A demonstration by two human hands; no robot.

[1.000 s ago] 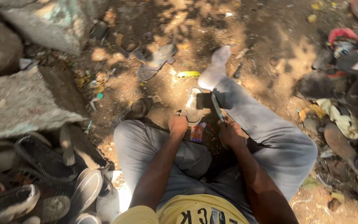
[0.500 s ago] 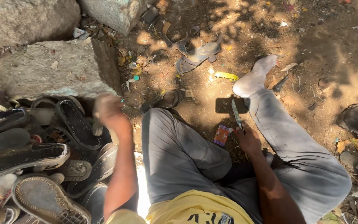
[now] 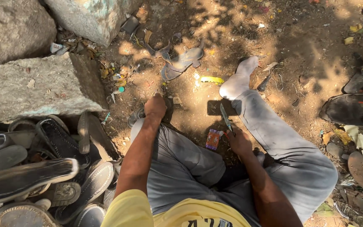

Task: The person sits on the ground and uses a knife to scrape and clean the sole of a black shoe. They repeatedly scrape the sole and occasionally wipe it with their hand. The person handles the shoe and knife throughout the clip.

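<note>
I sit on the dirt in grey trousers and a yellow shirt. My right hand (image 3: pixel 239 141) rests between my legs and grips a thin knife (image 3: pixel 225 118) that points away from me. Past the blade's tip lies a small dark flat slab (image 3: pixel 216 107). An orange packet (image 3: pixel 213 139) sits just left of that hand. My left hand (image 3: pixel 155 106) reaches over my left knee with its fingers curled down onto a dark sandal (image 3: pixel 134 119) on the ground. Its fingertips are hidden, so I cannot tell whether it grips the sandal.
A heap of worn shoes and soles (image 3: pixel 43 168) fills the lower left, below big grey rocks (image 3: pixel 34 86). A brown sandal (image 3: pixel 182 62) and a yellow scrap (image 3: pixel 211 79) lie ahead on the dirt. More footwear (image 3: pixel 349 109) lies at the right edge.
My left hand left the spot beside my right hand, swung out over the shoe heap, and has now come down by my left knee. My right hand still holds the knife.
</note>
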